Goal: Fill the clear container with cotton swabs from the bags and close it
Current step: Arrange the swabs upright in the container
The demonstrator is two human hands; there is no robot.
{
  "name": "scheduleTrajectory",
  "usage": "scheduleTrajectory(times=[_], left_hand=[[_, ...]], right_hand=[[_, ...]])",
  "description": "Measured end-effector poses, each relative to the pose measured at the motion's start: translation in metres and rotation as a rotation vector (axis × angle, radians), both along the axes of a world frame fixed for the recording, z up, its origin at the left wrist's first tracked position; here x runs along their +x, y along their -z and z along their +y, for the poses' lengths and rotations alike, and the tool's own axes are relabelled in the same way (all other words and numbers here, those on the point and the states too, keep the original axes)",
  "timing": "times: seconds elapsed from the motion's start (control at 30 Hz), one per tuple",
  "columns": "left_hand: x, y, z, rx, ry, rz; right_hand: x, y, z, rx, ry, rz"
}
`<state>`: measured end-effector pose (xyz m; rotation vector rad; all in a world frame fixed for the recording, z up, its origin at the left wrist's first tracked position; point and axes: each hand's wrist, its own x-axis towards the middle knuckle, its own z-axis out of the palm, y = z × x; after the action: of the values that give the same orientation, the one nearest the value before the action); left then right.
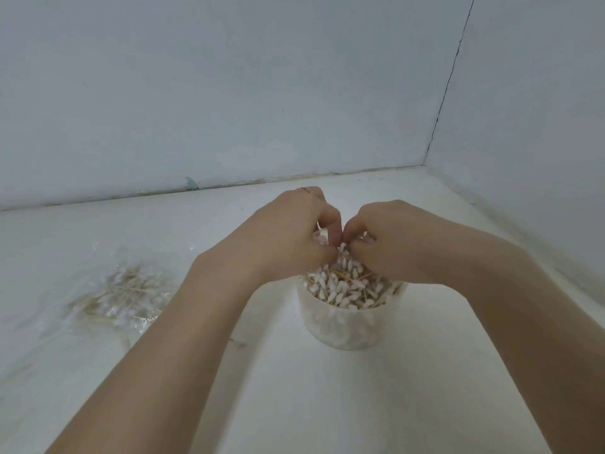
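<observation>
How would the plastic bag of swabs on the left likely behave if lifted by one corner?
The bag of swabs looks thin and crinkled, so it would probably sag. The swabs inside lie loose and crisscrossed, so they would likely slide to the low end. It is probably light.

A clear round container point(350, 326) is seen upright at centre frame, open-topped and heaped with white-tipped cotton swabs point(347, 283). At left, a clear bag point(121, 296) of swabs is laid flat.

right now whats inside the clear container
The clear container is packed with cotton swabs, piled up to its rim. The left hand and right hand cover the far part of the pile. The bottom cannot be seen.
</observation>
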<state>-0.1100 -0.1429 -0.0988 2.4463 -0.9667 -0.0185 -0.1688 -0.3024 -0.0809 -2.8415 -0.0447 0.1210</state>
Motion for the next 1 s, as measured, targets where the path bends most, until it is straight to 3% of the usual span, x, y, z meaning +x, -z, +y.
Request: scheduleTrajectory(times=[0.27,0.47,0.67,1.0], left_hand=[[0.000,0.004,-0.003,0.101,-0.023,0.032],[0.006,0.003,0.004,0.000,0.005,0.097],[0.009,-0.001,0.012,-0.097,0.027,0.179],[0.012,-0.002,0.017,-0.113,0.028,0.261]], right_hand=[[0.004,0.004,-0.005,0.064,0.005,-0.029],[0.001,-0.002,-0.011,0.148,-0.014,-0.005],[-0.001,-0.010,-0.016,0.239,-0.039,-0.118],[-0.009,-0.026,-0.023,0.191,0.034,-0.274]])
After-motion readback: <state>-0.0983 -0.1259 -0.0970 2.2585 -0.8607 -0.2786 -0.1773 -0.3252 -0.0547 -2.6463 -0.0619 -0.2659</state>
